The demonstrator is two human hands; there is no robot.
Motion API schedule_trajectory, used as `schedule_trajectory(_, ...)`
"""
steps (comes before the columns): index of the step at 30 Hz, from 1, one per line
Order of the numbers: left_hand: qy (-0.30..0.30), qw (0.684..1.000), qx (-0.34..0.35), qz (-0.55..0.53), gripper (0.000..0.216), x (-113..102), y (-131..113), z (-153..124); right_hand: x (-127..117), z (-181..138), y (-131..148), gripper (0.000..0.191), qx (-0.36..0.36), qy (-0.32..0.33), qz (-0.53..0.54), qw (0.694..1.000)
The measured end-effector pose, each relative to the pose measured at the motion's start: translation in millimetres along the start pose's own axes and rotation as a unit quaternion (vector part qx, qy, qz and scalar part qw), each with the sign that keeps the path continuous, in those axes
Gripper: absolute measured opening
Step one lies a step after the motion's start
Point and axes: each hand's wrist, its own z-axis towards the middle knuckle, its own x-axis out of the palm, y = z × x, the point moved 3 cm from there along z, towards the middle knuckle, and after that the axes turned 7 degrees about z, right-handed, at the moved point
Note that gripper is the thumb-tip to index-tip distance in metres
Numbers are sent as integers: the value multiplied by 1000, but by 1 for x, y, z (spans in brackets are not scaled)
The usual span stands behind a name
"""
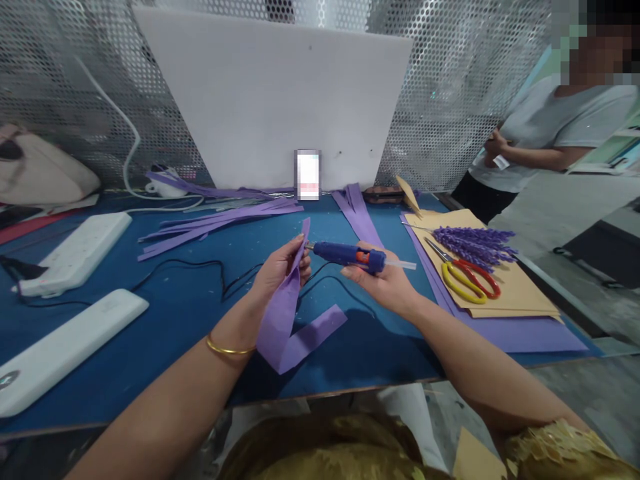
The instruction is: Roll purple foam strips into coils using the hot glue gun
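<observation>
My left hand (281, 272) pinches a long purple paper strip (278, 320) near its upper end. The strip hangs down past the wrist, bends, and its other end lies toward the middle of the blue table. My right hand (387, 283) is wrapped round a blue glue gun (345, 255), with a clear glue stick jutting from its back. The gun's nozzle points left and is right at the strip by my left fingers; whether it touches I cannot tell. Some fingers of each hand are hidden.
More purple strips (225, 223) lie behind my hands. On the right, yellow-and-red scissors (467, 280) and purple flower sprigs (473, 245) rest on tan sheets (520, 293). Power strips (75, 253) and cables occupy the left. A white board (280, 100) stands behind; a person (540, 140) stands at right.
</observation>
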Motion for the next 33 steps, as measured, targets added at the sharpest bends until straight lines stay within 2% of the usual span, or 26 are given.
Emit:
schedule_trajectory(14,-39,999,-4,-15,35,6,-2,-5,0,0,3,34,2,11,3,1000)
schedule_trajectory(25,-60,998,-10,-15,33,6,-2,-6,1,0,5,34,-2,20,20,1000)
schedule_trajectory(33,-43,999,0,-5,30,3,-2,-2,3,-2,6,33,-2,31,22,999)
